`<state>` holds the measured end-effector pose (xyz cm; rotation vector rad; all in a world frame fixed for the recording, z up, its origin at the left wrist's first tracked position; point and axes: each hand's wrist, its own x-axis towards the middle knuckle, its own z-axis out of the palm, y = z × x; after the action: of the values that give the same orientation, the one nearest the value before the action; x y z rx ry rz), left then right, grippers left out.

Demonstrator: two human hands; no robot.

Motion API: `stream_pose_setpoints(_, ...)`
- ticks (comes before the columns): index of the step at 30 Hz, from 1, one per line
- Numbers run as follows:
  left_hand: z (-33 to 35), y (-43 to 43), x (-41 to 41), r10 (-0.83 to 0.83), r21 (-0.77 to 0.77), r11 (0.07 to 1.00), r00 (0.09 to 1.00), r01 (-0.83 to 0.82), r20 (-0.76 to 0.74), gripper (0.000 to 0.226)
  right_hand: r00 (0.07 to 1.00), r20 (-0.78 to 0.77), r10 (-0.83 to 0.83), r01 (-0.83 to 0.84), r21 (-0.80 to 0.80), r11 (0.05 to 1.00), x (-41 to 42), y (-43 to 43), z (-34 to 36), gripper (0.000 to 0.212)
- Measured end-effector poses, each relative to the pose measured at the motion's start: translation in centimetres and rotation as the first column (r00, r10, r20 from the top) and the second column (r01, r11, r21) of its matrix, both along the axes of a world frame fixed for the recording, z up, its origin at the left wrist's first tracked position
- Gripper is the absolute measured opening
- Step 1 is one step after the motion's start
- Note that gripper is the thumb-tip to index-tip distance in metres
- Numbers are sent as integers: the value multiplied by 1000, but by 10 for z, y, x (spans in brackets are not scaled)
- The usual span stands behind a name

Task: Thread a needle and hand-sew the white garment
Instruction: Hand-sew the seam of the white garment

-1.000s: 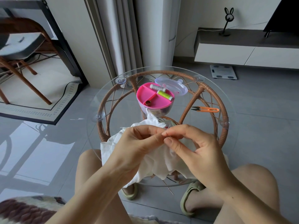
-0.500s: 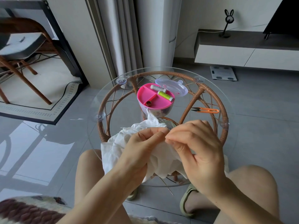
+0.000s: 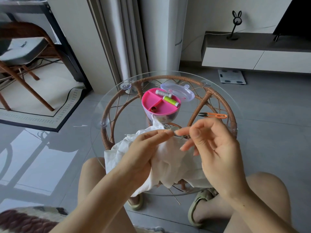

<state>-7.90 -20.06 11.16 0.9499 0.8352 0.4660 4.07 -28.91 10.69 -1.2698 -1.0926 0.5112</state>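
Observation:
The white garment (image 3: pixel 173 158) lies bunched on the near side of the round glass table (image 3: pixel 101 108) and hangs over its edge. My left hand (image 3: pixel 144 148) pinches a fold at the garment's top between thumb and forefinger. My right hand (image 3: pixel 217 148) is held just right of that fold, palm towards me. Its thumb and forefinger pinch together on something very thin, seemingly the needle, which is too fine to make out. Its other fingers stretch left towards the fold.
Behind the garment sits a pink sewing box (image 3: pixel 159 106) holding a white spool (image 3: pixel 163 93) and a green spool (image 3: pixel 170 101), with its clear lid (image 3: pixel 181 91) beside it. Orange thread snips (image 3: pixel 213 115) lie at the table's right. My knees flank the table.
My right hand has drawn away from the left hand, moving right and opening its lower fingers. The left hand still holds the fold in the same place.

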Motion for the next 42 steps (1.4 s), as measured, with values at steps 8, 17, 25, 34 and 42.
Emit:
stream_pose_setpoints(8,13,13,0,-132,246,959,990,140,-49,5,999,-10,-44,42,-133,990,5,8,-9,14)
stream_pose_setpoints(17,9,16,-1,60,661,740,966,125,-251,10,917,342,-206,279,-180,943,2,10,-15,23)
stream_pose_setpoints(25,10,14,-1,142,799,540,907,264,-396,16,923,377,-70,196,-308,931,5,6,-10,18)
stream_pose_setpoints(34,13,11,0,123,761,577,890,296,-439,14,930,367,-10,156,-371,915,12,4,-7,21)
stream_pose_setpoints(42,14,18,-1,-16,562,794,932,232,-362,21,949,309,56,68,-376,924,16,4,-5,23)
